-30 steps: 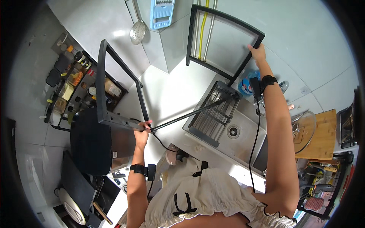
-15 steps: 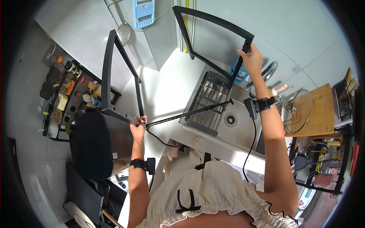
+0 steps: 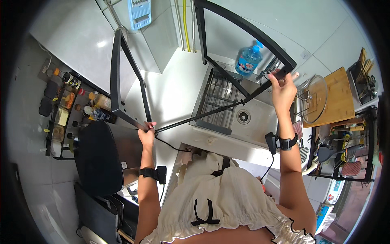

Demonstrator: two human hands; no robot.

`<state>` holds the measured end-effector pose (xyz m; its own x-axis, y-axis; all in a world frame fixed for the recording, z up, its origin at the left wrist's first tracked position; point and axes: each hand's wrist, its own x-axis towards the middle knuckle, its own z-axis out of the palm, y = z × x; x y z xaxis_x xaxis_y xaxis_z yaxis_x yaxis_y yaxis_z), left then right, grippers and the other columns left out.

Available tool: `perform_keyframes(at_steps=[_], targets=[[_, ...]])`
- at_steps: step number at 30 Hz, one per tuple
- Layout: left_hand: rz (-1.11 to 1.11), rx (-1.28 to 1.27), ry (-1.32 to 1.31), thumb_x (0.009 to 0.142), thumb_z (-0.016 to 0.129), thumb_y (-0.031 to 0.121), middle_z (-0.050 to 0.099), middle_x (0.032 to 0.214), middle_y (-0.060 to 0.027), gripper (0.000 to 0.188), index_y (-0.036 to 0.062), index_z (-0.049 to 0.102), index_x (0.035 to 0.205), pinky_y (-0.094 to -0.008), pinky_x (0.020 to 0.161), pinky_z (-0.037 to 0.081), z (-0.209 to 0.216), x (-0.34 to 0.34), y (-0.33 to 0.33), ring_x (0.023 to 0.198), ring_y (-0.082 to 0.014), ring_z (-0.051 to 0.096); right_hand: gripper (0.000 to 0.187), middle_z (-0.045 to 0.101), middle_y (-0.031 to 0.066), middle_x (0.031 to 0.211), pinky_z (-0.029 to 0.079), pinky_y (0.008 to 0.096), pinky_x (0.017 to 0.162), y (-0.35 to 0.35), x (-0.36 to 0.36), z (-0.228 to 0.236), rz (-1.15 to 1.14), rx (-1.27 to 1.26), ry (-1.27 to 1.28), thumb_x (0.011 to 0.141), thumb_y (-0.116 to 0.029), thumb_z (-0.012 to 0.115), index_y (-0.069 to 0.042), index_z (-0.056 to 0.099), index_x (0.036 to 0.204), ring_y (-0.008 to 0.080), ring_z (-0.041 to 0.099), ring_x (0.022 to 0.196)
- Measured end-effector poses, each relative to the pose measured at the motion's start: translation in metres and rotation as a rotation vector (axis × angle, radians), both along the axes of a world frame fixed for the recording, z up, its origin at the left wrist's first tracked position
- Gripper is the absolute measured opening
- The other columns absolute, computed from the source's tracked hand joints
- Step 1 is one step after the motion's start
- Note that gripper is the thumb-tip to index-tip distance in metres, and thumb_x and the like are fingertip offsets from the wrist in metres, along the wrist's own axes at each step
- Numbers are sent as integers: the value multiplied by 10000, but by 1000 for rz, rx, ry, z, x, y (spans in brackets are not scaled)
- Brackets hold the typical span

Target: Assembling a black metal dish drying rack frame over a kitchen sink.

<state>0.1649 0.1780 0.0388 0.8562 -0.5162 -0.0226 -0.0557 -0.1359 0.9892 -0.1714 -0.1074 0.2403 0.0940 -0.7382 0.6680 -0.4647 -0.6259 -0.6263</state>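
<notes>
My left hand (image 3: 147, 136) is closed around the lower end of a black metal side frame (image 3: 115, 77), which stands tilted over the left counter. A thin black rod (image 3: 199, 116) runs from beside this hand across to the sink. My right hand (image 3: 283, 91) pinches the near corner of a second black metal side frame (image 3: 248, 25), raised over the sink and slanting up to the left. The rod's far end seems to meet this frame's lower bar; whether they are joined I cannot tell. Black devices with cables are strapped to both wrists.
Below the right frame lies the sink (image 3: 260, 122) with a steel drain rack (image 3: 217, 97). A blue soap bottle (image 3: 248, 61) stands behind it. At left are a dark box-shaped appliance (image 3: 97, 158) and a rack of seasonings (image 3: 67, 105). A wooden board (image 3: 335, 97) leans at right.
My right hand has moved right and slightly down with its frame, bringing the frame's lower bar to the rod's end. The soap bottle shows more fully. My left hand keeps its grip.
</notes>
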Motion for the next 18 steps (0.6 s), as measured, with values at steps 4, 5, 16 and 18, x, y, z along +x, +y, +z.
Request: perform_keyframes(at_steps=[4,5,16,18], targets=[[-57,-70,-21,541,419,-156,608,824,-144,245,45,402,679,-263,610,393,-7,0,4,729,-174,550,253,669,105,788,508,253,608,18,-14,2,-21,19,-97,765,-107,716,12,584,946,163,674,738],[-52,-64,-9,529,428,-153,609,827,-145,252,52,400,673,-275,620,400,-5,-3,4,753,-183,561,256,669,94,797,512,250,637,25,-17,6,-29,24,-86,767,-97,713,13,588,962,158,670,747],[220,-397,-22,536,394,-209,570,780,-82,309,9,487,734,-317,742,462,-14,0,-16,867,-233,625,214,638,72,948,468,232,805,70,-47,25,-66,126,-182,815,-5,640,30,566,1012,112,602,882],[248,-389,-86,551,376,-203,606,814,-110,326,-3,515,768,-331,787,458,-18,7,-21,913,-241,618,221,645,61,921,467,233,787,69,-57,17,-71,101,-198,809,-23,652,26,573,1009,104,603,848]])
